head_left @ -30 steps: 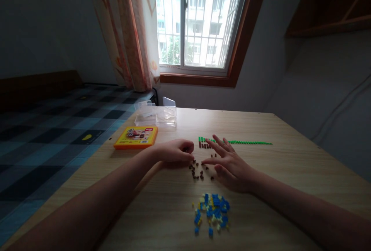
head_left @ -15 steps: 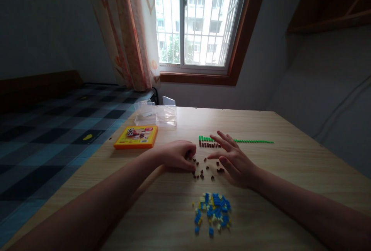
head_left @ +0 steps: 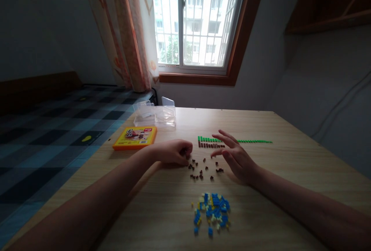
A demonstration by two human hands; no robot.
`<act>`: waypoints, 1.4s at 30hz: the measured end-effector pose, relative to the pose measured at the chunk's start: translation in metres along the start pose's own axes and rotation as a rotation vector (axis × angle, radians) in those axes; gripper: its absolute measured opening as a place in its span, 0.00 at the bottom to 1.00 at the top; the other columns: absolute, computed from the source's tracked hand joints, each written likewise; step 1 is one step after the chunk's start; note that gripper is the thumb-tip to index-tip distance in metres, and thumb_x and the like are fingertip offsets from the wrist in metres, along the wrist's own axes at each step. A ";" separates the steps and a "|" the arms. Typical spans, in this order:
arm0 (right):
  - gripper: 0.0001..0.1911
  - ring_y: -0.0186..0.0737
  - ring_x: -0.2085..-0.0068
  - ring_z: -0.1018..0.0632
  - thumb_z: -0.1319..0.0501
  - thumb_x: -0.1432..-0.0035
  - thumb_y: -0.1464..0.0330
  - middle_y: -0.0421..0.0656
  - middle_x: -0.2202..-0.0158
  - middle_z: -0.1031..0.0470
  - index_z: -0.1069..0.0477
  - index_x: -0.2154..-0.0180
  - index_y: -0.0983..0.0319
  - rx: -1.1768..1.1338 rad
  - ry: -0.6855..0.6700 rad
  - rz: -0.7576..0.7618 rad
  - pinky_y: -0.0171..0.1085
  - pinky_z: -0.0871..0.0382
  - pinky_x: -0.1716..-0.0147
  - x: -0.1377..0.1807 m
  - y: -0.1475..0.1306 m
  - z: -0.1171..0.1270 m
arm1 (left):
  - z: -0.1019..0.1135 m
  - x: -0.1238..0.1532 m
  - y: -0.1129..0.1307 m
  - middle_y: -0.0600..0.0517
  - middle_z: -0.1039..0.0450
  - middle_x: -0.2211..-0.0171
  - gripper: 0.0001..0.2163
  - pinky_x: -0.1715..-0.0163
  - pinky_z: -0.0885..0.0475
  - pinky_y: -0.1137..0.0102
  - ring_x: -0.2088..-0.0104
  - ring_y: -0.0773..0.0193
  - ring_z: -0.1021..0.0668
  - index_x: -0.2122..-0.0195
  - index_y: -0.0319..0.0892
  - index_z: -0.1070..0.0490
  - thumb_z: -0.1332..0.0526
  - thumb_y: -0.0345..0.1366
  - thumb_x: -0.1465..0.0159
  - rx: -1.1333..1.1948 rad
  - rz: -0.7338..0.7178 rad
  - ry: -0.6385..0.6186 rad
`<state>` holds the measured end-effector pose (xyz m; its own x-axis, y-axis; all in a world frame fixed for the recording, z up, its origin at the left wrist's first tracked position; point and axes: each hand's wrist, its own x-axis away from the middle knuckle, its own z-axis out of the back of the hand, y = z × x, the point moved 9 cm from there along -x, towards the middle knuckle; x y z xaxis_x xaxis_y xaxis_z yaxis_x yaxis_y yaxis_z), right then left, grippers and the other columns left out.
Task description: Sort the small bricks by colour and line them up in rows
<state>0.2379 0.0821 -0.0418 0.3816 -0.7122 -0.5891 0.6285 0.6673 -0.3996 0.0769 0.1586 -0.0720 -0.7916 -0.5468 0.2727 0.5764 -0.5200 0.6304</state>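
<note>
My left hand rests on the wooden table with its fingers curled under, just left of several loose brown bricks; what it holds, if anything, is hidden. My right hand hovers with fingers spread beside the right end of a short brown brick row. Behind that row runs a long green brick row. A heap of blue, yellow and white bricks lies nearer to me.
An orange flat box lies at the table's left side, with clear plastic containers behind it. A bed with a checked cover stands to the left, and a window with a curtain is beyond the table.
My right hand has lifted off the loose brown bricks and moved back toward the brown row, which has grown a little longer. My left hand has barely moved.
</note>
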 end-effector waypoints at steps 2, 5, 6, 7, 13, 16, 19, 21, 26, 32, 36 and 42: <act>0.28 0.54 0.31 0.43 0.56 0.28 0.56 0.45 0.37 0.33 0.18 0.62 0.56 -0.008 0.008 -0.006 0.59 0.46 0.35 0.000 0.001 0.001 | 0.004 -0.003 -0.002 0.58 0.37 0.74 0.10 0.73 0.42 0.70 0.72 0.66 0.35 0.72 0.43 0.39 0.36 0.38 0.46 -0.040 0.018 0.087; 0.27 0.53 0.31 0.43 0.55 0.28 0.58 0.45 0.37 0.32 0.18 0.62 0.56 -0.012 0.021 -0.007 0.58 0.46 0.35 0.000 0.001 0.001 | 0.008 -0.006 -0.002 0.57 0.35 0.74 0.11 0.73 0.43 0.70 0.72 0.65 0.35 0.73 0.43 0.39 0.36 0.40 0.44 -0.161 0.099 0.230; 0.27 0.53 0.31 0.42 0.55 0.28 0.58 0.45 0.38 0.32 0.19 0.63 0.56 -0.012 0.024 -0.004 0.58 0.46 0.35 0.000 0.001 0.001 | 0.008 -0.007 0.000 0.56 0.34 0.74 0.12 0.74 0.43 0.70 0.72 0.65 0.34 0.73 0.43 0.38 0.37 0.43 0.43 -0.207 0.127 0.268; 0.27 0.52 0.31 0.42 0.55 0.28 0.58 0.45 0.38 0.32 0.19 0.63 0.56 -0.010 0.027 0.000 0.58 0.46 0.35 0.000 0.001 0.000 | 0.007 -0.007 0.003 0.55 0.32 0.74 0.14 0.74 0.44 0.69 0.72 0.64 0.33 0.73 0.43 0.37 0.37 0.46 0.41 -0.248 0.159 0.313; 0.27 0.52 0.32 0.41 0.55 0.28 0.57 0.45 0.39 0.31 0.18 0.63 0.56 0.009 0.042 -0.003 0.58 0.45 0.35 -0.001 0.004 0.002 | 0.006 -0.007 0.009 0.49 0.26 0.72 0.22 0.73 0.44 0.67 0.70 0.60 0.29 0.73 0.42 0.31 0.49 0.55 0.33 -0.328 0.229 0.453; 0.28 0.52 0.31 0.42 0.56 0.28 0.56 0.45 0.38 0.31 0.18 0.62 0.56 0.020 0.017 -0.014 0.58 0.45 0.35 -0.001 0.005 0.000 | 0.008 -0.005 0.008 0.51 0.27 0.73 0.22 0.72 0.43 0.68 0.71 0.61 0.30 0.73 0.42 0.30 0.51 0.53 0.32 -0.251 0.158 0.418; 0.28 0.54 0.30 0.46 0.57 0.28 0.55 0.44 0.34 0.37 0.19 0.56 0.54 0.067 -0.086 0.008 0.61 0.50 0.34 -0.001 0.001 -0.010 | 0.011 -0.002 0.006 0.53 0.32 0.76 0.22 0.72 0.43 0.69 0.72 0.63 0.32 0.74 0.42 0.33 0.48 0.54 0.34 -0.199 0.106 0.378; 0.27 0.55 0.29 0.49 0.57 0.28 0.54 0.42 0.31 0.42 0.20 0.52 0.52 0.104 -0.161 0.028 0.64 0.55 0.34 0.000 -0.001 -0.019 | 0.013 -0.001 0.004 0.55 0.35 0.77 0.21 0.73 0.43 0.69 0.73 0.64 0.33 0.75 0.42 0.35 0.46 0.54 0.36 -0.171 0.082 0.348; 0.27 0.57 0.28 0.51 0.58 0.28 0.54 0.41 0.30 0.44 0.20 0.52 0.50 0.130 -0.192 -0.003 0.67 0.57 0.35 0.000 0.002 -0.024 | 0.006 -0.004 0.000 0.57 0.39 0.76 0.20 0.73 0.43 0.70 0.73 0.67 0.36 0.74 0.42 0.39 0.40 0.55 0.40 -0.060 -0.017 0.176; 0.30 0.57 0.29 0.49 0.60 0.28 0.53 0.44 0.31 0.42 0.20 0.53 0.53 0.110 -0.132 -0.064 0.66 0.54 0.35 0.000 0.007 -0.016 | 0.000 0.001 0.010 0.56 0.36 0.74 0.19 0.73 0.42 0.69 0.71 0.65 0.34 0.74 0.43 0.36 0.34 0.53 0.44 -0.108 -0.059 0.006; 0.32 0.55 0.29 0.47 0.60 0.28 0.53 0.44 0.33 0.39 0.19 0.56 0.54 0.077 -0.097 -0.001 0.63 0.54 0.34 0.000 -0.001 -0.011 | -0.001 0.004 0.022 0.55 0.33 0.71 0.19 0.72 0.42 0.69 0.69 0.63 0.32 0.72 0.43 0.35 0.34 0.54 0.44 -0.238 -0.014 0.011; 0.31 0.53 0.33 0.40 0.59 0.27 0.54 0.44 0.39 0.30 0.18 0.63 0.55 -0.003 0.000 -0.014 0.58 0.46 0.36 -0.001 0.004 -0.001 | -0.002 0.005 0.030 0.52 0.31 0.67 0.21 0.70 0.41 0.69 0.65 0.60 0.31 0.71 0.43 0.36 0.34 0.56 0.45 -0.346 0.016 0.031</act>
<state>0.2390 0.0861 -0.0438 0.3723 -0.7218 -0.5834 0.6317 0.6577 -0.4105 0.0908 0.1384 -0.0532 -0.7783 -0.5739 0.2548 0.6277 -0.6999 0.3407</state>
